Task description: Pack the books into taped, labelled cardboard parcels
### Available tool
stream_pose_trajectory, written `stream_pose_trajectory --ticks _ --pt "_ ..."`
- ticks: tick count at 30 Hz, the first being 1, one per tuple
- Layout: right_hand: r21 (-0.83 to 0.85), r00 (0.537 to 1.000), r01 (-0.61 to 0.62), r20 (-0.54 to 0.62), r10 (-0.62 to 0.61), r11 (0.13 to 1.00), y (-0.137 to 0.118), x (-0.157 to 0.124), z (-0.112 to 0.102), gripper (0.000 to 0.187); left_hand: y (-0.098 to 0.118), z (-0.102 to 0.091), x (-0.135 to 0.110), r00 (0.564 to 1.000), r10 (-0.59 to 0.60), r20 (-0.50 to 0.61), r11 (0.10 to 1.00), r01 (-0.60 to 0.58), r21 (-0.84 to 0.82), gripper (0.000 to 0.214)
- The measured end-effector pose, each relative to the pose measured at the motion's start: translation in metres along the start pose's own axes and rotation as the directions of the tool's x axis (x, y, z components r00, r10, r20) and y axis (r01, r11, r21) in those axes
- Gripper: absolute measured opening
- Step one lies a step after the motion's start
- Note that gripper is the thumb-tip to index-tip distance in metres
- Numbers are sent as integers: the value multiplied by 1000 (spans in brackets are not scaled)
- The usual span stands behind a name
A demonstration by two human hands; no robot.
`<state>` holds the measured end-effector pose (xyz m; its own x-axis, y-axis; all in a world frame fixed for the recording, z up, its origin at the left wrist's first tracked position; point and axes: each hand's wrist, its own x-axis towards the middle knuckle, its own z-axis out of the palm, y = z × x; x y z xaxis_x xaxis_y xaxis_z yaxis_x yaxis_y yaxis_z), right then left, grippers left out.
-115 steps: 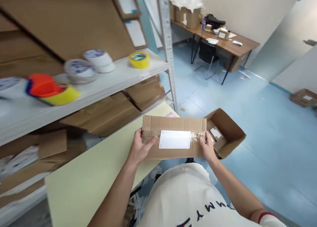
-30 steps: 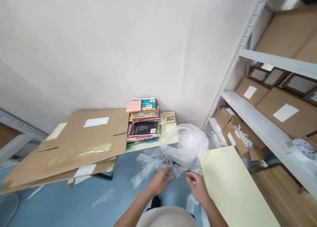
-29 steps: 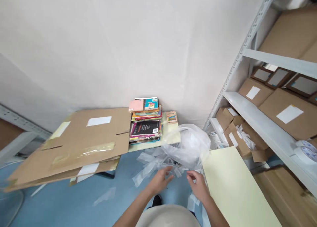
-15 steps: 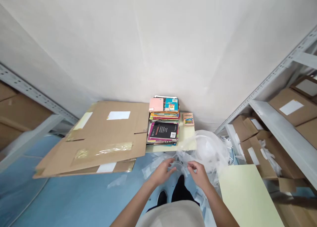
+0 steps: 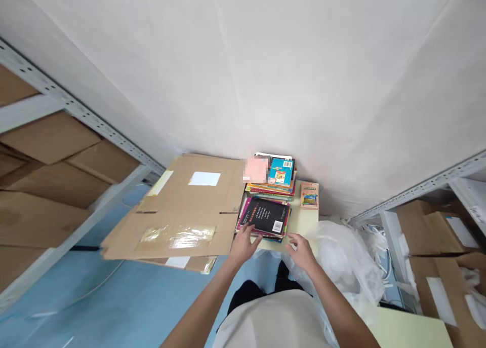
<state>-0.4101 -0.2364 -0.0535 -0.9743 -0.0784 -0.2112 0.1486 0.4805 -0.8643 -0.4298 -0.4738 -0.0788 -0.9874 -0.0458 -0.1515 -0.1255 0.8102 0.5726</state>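
Observation:
Two stacks of books stand on a small pale yellow table [image 5: 309, 226] against the wall. A black book [image 5: 266, 216] with a barcode lies on top of the nearer stack. My left hand [image 5: 243, 242] is at that stack's front left edge, fingers apart; whether it touches the books I cannot tell. Just off the stack's right front corner is my right hand [image 5: 301, 249], fingers spread and loosely curved, holding nothing. The farther stack carries a blue book [image 5: 281, 170] and a pink cover [image 5: 256, 169] on top. To the right lies a small pink-orange box or book [image 5: 310, 195].
Flattened cardboard boxes [image 5: 186, 201] lie left of the books. A translucent plastic bag [image 5: 343, 257] bulges at the table's right. Metal shelves with cardboard boxes [image 5: 49, 181] flank both sides. A pale yellow panel [image 5: 410, 327] is at lower right.
Both my hands have moved forward from above the floor to the nearer book stack. My view has shifted, so the books and cardboard appear farther right.

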Motion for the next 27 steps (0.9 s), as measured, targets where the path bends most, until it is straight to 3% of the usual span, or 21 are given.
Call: stream_pose_trajectory --ticks 3,6,9,13,17,20,22,27 --pt "-33 997 29 71 -27 999 3 22 6 48 -10 1 20 992 -122 20 991 121 58 54" --pt "14 995 47 84 -48 999 7 38 15 55 -15 1 31 987 -162 18 984 160 78 60" --pt "79 997 -15 75 9 997 16 47 29 57 -17 0 36 985 -170 -9 980 170 100 61" --pt "203 990 -133 -23 140 970 32 51 47 65 -16 -1 37 981 -193 3 976 191 102 62" --pt "284 953 -225 -133 270 932 41 55 55 65 -10 -6 34 963 -266 38 958 259 121 62" --pt "233 928 -278 -187 323 932 41 61 54 52 -7 -12 33 946 -316 71 942 304 143 54" --pt "164 935 -266 -195 295 950 39 61 56 47 -9 -17 31 940 -331 84 936 315 158 47" --pt "-51 965 -176 -206 162 983 36 39 72 63 -24 -21 19 942 -330 69 938 318 138 37"
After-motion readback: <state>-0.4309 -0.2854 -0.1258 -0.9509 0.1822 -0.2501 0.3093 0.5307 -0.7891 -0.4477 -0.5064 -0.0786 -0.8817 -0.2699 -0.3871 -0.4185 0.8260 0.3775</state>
